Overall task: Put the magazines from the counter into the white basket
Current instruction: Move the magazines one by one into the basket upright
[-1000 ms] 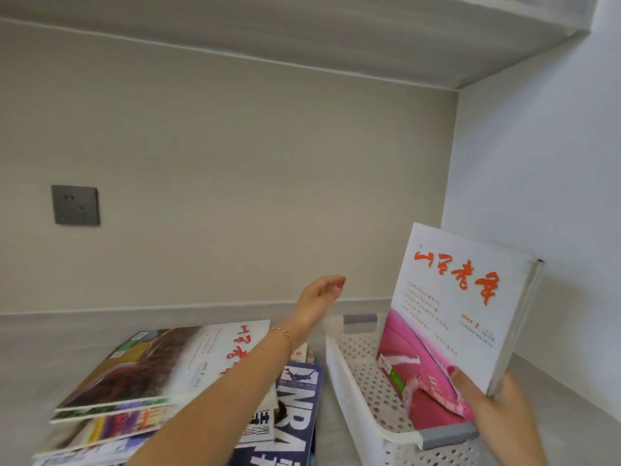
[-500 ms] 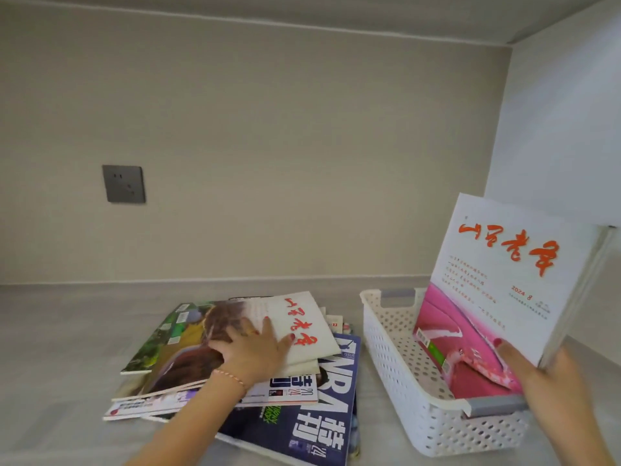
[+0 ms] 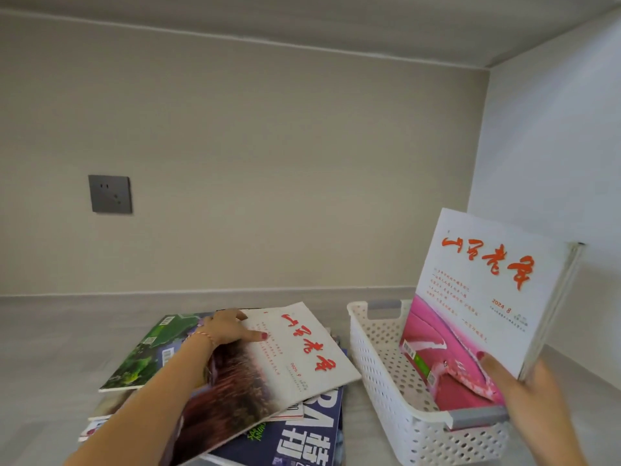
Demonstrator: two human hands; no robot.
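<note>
A white perforated basket (image 3: 379,368) with grey handles stands on the counter at the right. Inside it a white and pink magazine (image 3: 484,297) with red characters stands upright on its lower edge, and my right hand (image 3: 531,401) holds it by the near corner. Left of the basket lies a loose stack of magazines (image 3: 302,435). My left hand (image 3: 228,327) grips the far edge of the top magazine (image 3: 285,358), a white and dark red one, which is tilted up off the stack. A green magazine (image 3: 148,354) shows beneath it.
The grey counter (image 3: 50,364) runs back to a beige wall with a grey socket (image 3: 110,194). A white side wall (image 3: 554,146) closes in just right of the basket. A shelf or cabinet underside (image 3: 302,15) hangs overhead.
My left hand came down onto the stack, took the top magazine by its far edge and lifted it toward the basket. My right hand kept the upright magazine in the basket.
</note>
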